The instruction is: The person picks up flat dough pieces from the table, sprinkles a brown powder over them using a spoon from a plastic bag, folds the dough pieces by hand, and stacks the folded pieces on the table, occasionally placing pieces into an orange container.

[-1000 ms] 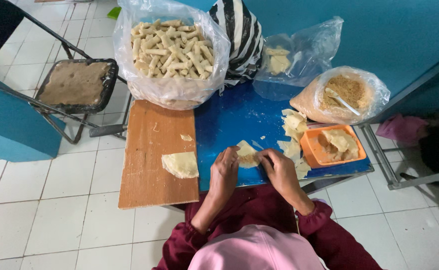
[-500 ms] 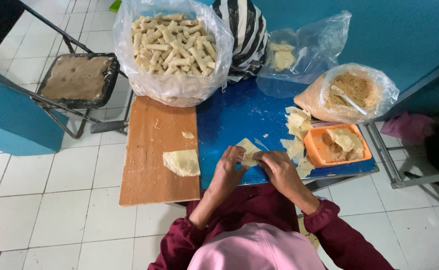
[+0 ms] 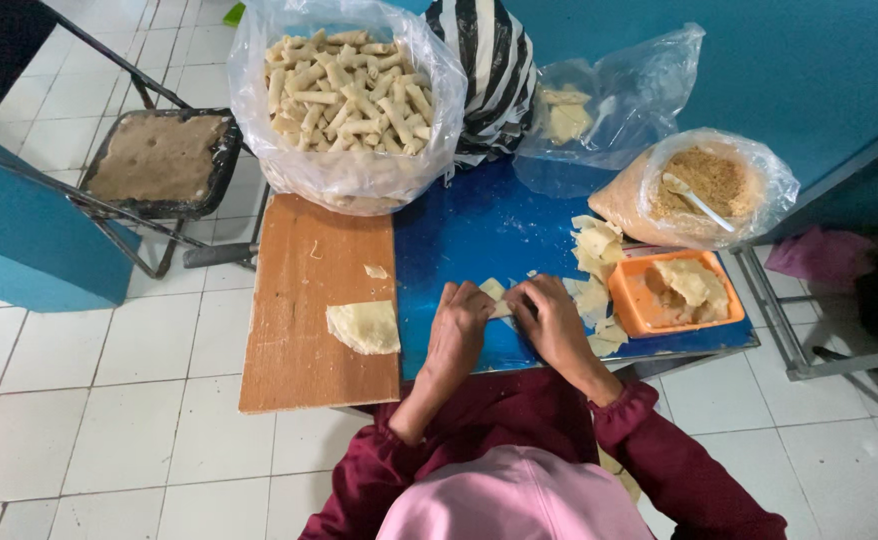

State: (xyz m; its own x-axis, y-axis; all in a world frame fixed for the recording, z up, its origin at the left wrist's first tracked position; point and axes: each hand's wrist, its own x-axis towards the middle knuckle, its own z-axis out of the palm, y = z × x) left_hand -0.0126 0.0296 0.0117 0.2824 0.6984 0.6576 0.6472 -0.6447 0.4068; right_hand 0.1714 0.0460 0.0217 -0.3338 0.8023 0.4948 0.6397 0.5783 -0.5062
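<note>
The pastry sheet (image 3: pixel 497 296) lies on the blue table (image 3: pixel 479 230) at its near edge, pale yellow, thin, mostly hidden under your fingers. Since a second ago your hands have drawn closer together over it, so the fold looks tighter and the wrapping well along. Your left hand (image 3: pixel 459 328) presses and pinches its left end; your right hand (image 3: pixel 551 322) grips the right end. Just right lie loose sheets (image 3: pixel 593 250) and an orange tray (image 3: pixel 674 297). Left, a folded wrapper (image 3: pixel 364 326) rests on the wooden board (image 3: pixel 309 300). Behind stands a bag of finished rolls (image 3: pixel 349 90).
</note>
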